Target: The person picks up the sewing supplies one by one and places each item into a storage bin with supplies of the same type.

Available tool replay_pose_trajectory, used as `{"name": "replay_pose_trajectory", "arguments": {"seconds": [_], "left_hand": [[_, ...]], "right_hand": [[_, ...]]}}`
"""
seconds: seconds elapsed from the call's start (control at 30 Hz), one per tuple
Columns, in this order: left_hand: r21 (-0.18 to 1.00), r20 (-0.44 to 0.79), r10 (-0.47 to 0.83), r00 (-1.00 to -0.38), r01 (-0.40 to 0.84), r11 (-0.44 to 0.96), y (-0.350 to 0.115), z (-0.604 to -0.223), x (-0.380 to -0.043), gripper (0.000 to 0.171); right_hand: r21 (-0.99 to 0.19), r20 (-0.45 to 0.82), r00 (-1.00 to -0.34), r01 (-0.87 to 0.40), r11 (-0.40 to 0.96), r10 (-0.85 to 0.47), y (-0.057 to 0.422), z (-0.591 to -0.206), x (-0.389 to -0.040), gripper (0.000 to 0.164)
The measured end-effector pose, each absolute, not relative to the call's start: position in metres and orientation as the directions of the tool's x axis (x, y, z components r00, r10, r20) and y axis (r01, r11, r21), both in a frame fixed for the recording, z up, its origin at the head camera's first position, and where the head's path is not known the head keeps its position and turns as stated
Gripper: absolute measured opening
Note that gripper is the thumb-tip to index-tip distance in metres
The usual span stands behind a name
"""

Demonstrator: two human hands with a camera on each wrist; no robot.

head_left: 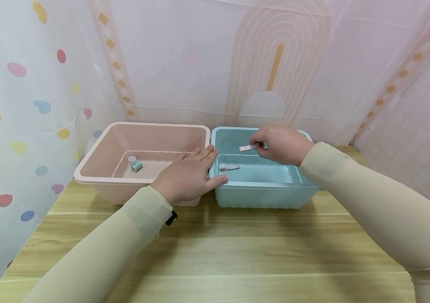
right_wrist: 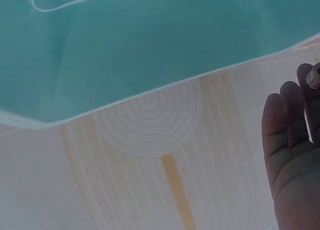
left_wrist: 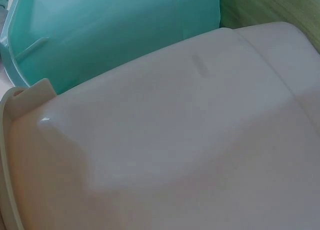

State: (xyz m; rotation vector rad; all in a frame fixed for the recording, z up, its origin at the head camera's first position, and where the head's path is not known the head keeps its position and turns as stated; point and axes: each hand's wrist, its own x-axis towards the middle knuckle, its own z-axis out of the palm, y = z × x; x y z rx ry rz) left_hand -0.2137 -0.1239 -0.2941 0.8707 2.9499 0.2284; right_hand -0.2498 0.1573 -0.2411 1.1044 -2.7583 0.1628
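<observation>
Over the teal bin [head_left: 260,195], my right hand [head_left: 284,144] pinches a nail clipper [head_left: 248,147] with a patterned white lever. A second nail clipper [head_left: 229,167] lies inside that bin, towards its left side. My left hand [head_left: 190,176] rests with extended fingers across the right rim of the pink bin [head_left: 105,181], its thumb at the teal bin's edge. In the right wrist view, the right hand [right_wrist: 295,165] shows at the right edge with one end of the held clipper [right_wrist: 313,79]. The left wrist view shows the bins' outer walls, without the left hand.
Inside the pink bin lie a teal thread spool [head_left: 136,166] and a small whitish spool-like piece [head_left: 132,159]. Both bins stand side by side on a wooden table [head_left: 230,261]. Patterned curtains [head_left: 177,59] hang behind them and at the sides.
</observation>
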Motion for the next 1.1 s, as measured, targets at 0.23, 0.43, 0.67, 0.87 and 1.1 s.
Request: {"name": "replay_pose_trajectory", "arguments": {"seconds": [0.23, 0.43, 0.67, 0.87, 1.1], "left_hand": [[0.156, -0.014, 0.543, -0.840, 0.534, 0.831, -0.1234, -0.2943, -0.2144, 0.093], [0.154, -0.010, 0.547, -0.837, 0.539, 0.828, -0.1236, -0.2942, -0.2147, 0.093], [0.160, -0.003, 0.550, -0.835, 0.542, 0.825, -0.1238, -0.2936, -0.2145, 0.093], [0.168, -0.007, 0.546, -0.838, 0.537, 0.827, -0.1241, -0.2938, -0.2147, 0.093], [0.167, -0.017, 0.544, -0.839, 0.534, 0.829, -0.1237, -0.2939, -0.2152, 0.094]], "right_hand": [[-0.041, 0.174, -0.715, -0.693, 0.720, -0.678, 0.1561, -0.2421, -0.2497, 0.014], [-0.029, 0.169, -0.714, -0.692, 0.721, -0.679, 0.1557, -0.2434, -0.2492, 0.010], [-0.031, 0.149, -0.723, -0.685, 0.728, -0.674, 0.1560, -0.2445, -0.2491, 0.008], [-0.032, 0.113, -0.752, -0.655, 0.755, -0.649, 0.1573, -0.2451, -0.2497, 0.022], [-0.030, 0.120, -0.761, -0.644, 0.764, -0.637, 0.1577, -0.2448, -0.2480, 0.034]]}}
